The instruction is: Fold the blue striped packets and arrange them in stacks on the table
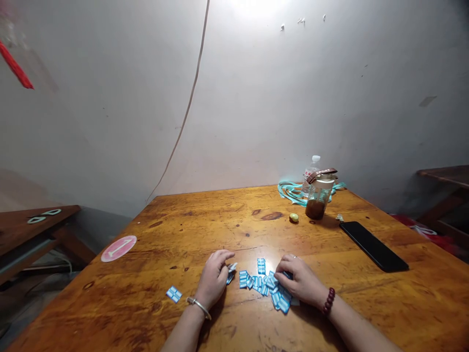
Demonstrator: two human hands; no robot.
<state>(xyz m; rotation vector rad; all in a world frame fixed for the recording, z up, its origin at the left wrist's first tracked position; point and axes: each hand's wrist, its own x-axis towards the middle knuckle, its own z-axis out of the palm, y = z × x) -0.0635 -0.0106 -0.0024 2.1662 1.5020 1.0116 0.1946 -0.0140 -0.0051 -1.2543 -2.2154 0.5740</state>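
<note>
My left hand (214,277), with a silver bangle at the wrist, is closed around a few small blue-and-white labels (230,275) that stick out past the thumb; the fingertips are partly hidden. To its right lies a loose heap of similar blue-and-white labels (281,299), spread in a short trail toward the left hand. My right hand (302,279), with dark red beads on the wrist, rests over the heap's right side. Its fingers are curled, with the thumb and forefinger at a label (271,279). Left of my left hand, one label (173,294) lies apart.
A black phone (373,245) lies at the right. Behind it stand a brown-strapped drink cup (317,200), a clear bottle (307,177) and turquoise ribbon (287,190). A small yellowish object (293,217) sits nearby. A round pink sticker (119,248) is at the left edge.
</note>
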